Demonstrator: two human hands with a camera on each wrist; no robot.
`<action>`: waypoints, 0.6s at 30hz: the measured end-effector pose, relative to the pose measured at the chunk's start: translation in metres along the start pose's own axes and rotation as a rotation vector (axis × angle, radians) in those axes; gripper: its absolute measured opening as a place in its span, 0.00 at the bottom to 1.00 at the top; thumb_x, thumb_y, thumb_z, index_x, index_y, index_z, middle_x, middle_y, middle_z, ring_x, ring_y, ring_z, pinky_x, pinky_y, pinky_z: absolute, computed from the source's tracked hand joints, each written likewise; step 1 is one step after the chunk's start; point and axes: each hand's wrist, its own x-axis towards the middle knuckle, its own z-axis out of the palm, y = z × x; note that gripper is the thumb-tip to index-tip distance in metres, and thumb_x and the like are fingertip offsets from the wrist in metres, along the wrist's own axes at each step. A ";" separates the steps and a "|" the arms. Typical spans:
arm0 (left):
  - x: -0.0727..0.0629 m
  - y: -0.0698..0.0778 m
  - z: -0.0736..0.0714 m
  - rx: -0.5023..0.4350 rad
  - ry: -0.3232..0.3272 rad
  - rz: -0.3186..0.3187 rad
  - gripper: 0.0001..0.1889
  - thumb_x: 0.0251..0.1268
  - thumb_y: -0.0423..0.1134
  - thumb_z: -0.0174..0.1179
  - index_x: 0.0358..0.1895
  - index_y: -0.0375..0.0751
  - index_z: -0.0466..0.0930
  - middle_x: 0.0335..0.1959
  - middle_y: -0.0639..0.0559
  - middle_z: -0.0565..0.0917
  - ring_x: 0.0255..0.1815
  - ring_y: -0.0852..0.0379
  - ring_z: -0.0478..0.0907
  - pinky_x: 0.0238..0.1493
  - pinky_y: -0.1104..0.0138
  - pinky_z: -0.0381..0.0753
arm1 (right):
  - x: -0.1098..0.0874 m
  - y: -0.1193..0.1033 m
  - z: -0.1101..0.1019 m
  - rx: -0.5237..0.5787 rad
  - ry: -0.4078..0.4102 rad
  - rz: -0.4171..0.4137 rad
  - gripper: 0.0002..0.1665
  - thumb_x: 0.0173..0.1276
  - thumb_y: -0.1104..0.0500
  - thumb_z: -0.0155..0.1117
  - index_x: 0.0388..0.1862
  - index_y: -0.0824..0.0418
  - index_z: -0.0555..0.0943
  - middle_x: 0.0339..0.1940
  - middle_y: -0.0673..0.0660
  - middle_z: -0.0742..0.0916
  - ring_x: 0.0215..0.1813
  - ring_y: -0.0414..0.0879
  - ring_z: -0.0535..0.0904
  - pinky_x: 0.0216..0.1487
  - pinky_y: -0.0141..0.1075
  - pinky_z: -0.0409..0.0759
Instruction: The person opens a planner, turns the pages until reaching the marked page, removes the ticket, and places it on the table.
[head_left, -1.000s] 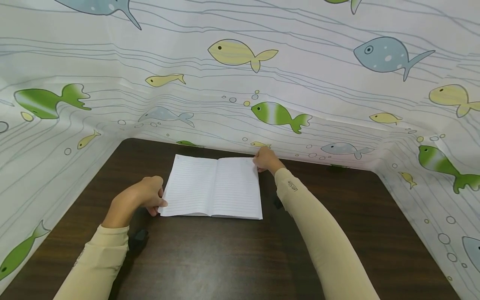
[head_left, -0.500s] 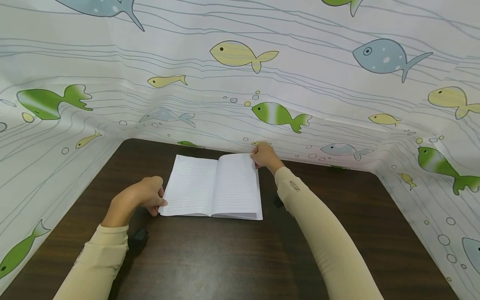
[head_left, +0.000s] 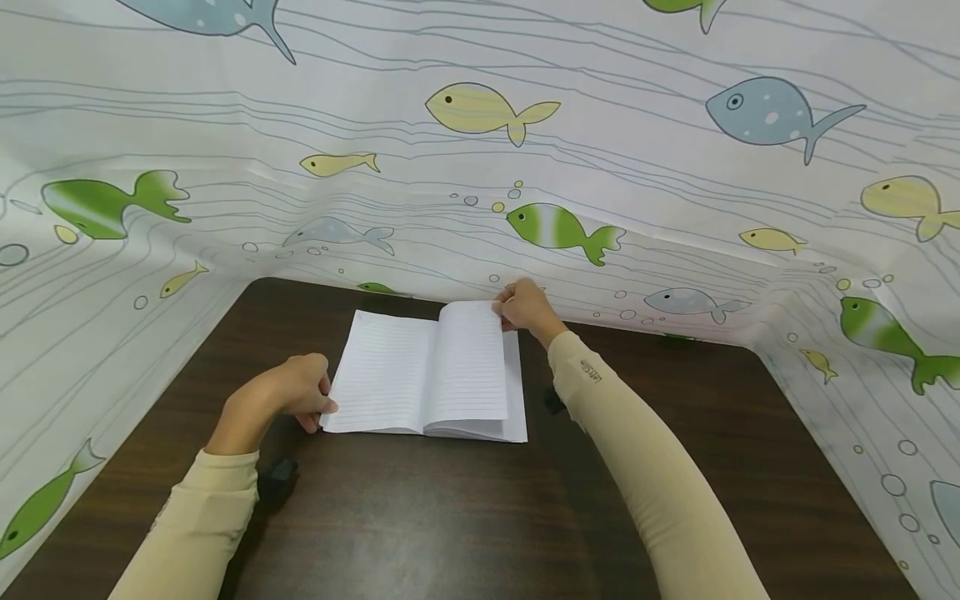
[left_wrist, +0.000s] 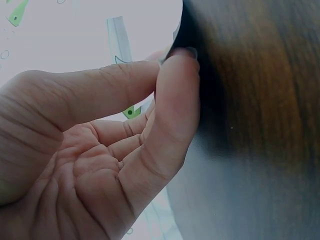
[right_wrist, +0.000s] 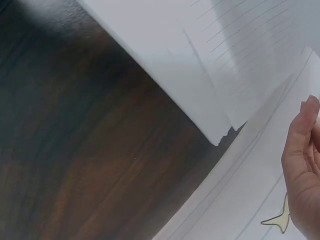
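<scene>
An open notebook (head_left: 382, 375) with ruled white pages lies toward the back of the dark table. My left hand (head_left: 294, 390) pinches its lower left edge between thumb and forefinger; the left wrist view shows that hand (left_wrist: 125, 125) close up at the paper's edge. At the top right corner, my right hand (head_left: 528, 308) pinches a right-hand page (head_left: 471, 367), which is lifted and bowed to the left. Beneath it a strip of the page below (head_left: 515, 392) shows. In the right wrist view the hand (right_wrist: 305, 165) is only partly seen, near the right edge.
Brown wood-grain table (head_left: 420, 525) extends in front and to both sides of the notebook. A white sheet with printed fish (head_left: 551, 227) hangs as a wall behind and along both sides, close behind my right hand. Small black devices (head_left: 277, 475) sit under the wrists.
My right hand has moved slightly left and up, lifting the right-hand page off the ones below, so more of the underlying page shows. My left hand stays on the left edge.
</scene>
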 end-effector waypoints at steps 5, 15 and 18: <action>0.000 0.000 -0.001 -0.011 -0.001 0.001 0.12 0.72 0.26 0.66 0.48 0.19 0.75 0.29 0.39 0.85 0.23 0.55 0.89 0.42 0.57 0.94 | 0.000 -0.007 0.000 0.018 -0.004 -0.016 0.12 0.79 0.64 0.66 0.56 0.71 0.83 0.51 0.67 0.90 0.40 0.50 0.90 0.60 0.49 0.91; -0.001 0.000 0.000 -0.012 -0.002 -0.002 0.11 0.72 0.27 0.66 0.46 0.22 0.75 0.28 0.40 0.85 0.23 0.56 0.89 0.45 0.55 0.93 | -0.005 -0.022 -0.003 0.057 -0.032 -0.038 0.14 0.76 0.65 0.70 0.55 0.71 0.81 0.52 0.68 0.91 0.37 0.46 0.89 0.56 0.43 0.92; -0.001 0.000 0.001 -0.009 0.000 -0.003 0.10 0.72 0.27 0.66 0.46 0.22 0.75 0.28 0.40 0.85 0.23 0.56 0.89 0.43 0.56 0.93 | -0.007 -0.026 -0.003 0.071 -0.041 -0.042 0.17 0.75 0.65 0.71 0.57 0.73 0.81 0.54 0.70 0.91 0.38 0.47 0.89 0.57 0.44 0.91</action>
